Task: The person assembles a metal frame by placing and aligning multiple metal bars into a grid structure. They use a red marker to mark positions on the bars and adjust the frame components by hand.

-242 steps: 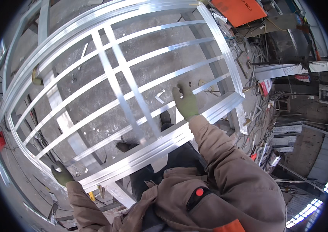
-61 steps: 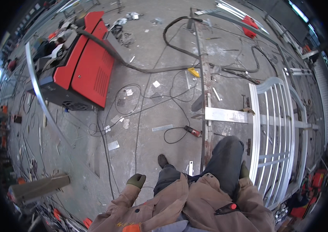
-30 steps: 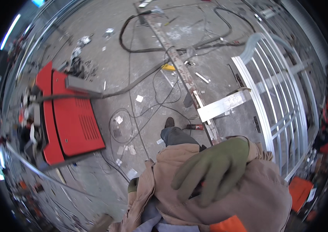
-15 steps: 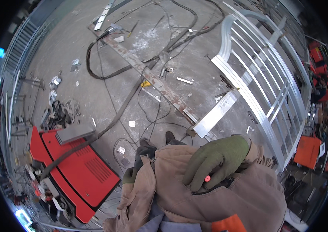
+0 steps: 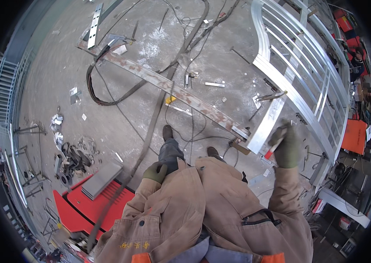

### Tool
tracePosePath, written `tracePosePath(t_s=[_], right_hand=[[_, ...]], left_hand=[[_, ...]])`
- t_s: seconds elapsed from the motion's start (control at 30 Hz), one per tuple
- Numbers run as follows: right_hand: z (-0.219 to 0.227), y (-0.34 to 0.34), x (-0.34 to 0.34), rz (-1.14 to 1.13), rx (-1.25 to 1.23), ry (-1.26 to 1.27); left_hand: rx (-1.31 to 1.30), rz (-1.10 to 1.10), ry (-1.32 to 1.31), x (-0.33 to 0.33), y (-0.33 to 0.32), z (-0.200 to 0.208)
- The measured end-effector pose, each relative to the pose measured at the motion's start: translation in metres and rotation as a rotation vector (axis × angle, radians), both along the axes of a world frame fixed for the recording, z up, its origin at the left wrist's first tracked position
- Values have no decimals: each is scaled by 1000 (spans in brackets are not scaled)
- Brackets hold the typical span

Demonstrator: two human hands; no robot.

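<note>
Olive-green knitted glove covers the right hand (image 5: 287,148), which is raised in front of the body and partly blurred. Its fingers are closed on a slim white-and-red stick-like tool (image 5: 269,153), whose red end points down and to the left. This tool shows just beside the near end of a flat, bright silver metal bar (image 5: 265,127); whether the two touch I cannot tell.

The left hand (image 5: 155,172), in a matching glove, hangs low beside the dark grey trouser leg (image 5: 170,151). Its fingers are loosely curled, and I cannot tell whether they meet or hold anything.

Beyond the right hand lies a large silvery metal frame with long parallel slats (image 5: 294,95). The flat bar passes beneath its near rail and reaches toward a long, rust-patched steel beam (image 5: 150,78) on the grey concrete floor (image 5: 124,118).

A thick dark hose (image 5: 148,142) crosses under that beam and runs over a red machine housing (image 5: 78,210), near a flat grey metal slab (image 5: 102,179) resting on it. One brown canvas jacket (image 5: 233,193) fills the lower middle, its black-lined pocket (image 5: 260,218) gaping.
</note>
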State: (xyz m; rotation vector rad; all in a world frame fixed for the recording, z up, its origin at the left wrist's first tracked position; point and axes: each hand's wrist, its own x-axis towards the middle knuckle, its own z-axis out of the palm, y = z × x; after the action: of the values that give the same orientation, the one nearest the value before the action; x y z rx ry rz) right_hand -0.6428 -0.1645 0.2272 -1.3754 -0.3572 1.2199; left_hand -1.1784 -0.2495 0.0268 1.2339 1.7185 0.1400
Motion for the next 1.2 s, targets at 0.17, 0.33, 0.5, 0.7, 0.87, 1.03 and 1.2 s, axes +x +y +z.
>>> tracePosePath(t_s=[0.17,0.33,0.5,0.7,0.87,1.03,1.2], right_hand=[[-94,-31,-91,-14,-533,-193],[-63,-38,-102,-99,-521,-368],[53,38,-82,-259,-285,-463],[159,90,-116,-396,228,-483],[123,71,-167,-448,482,-446],[76,107,-220,-440,182,-243],[20,163,-231,-166,20,-78]], left_hand=[[-71,33,-85,-115,81,-29],[-107,-151,-10,-170,160,-1],[-27,-371,-54,-159,230,31],[103,-522,-135,-111,313,54],[154,-471,-213,-86,348,39],[63,-476,-134,-112,334,20],[-2,-389,-289,-160,332,-39]])
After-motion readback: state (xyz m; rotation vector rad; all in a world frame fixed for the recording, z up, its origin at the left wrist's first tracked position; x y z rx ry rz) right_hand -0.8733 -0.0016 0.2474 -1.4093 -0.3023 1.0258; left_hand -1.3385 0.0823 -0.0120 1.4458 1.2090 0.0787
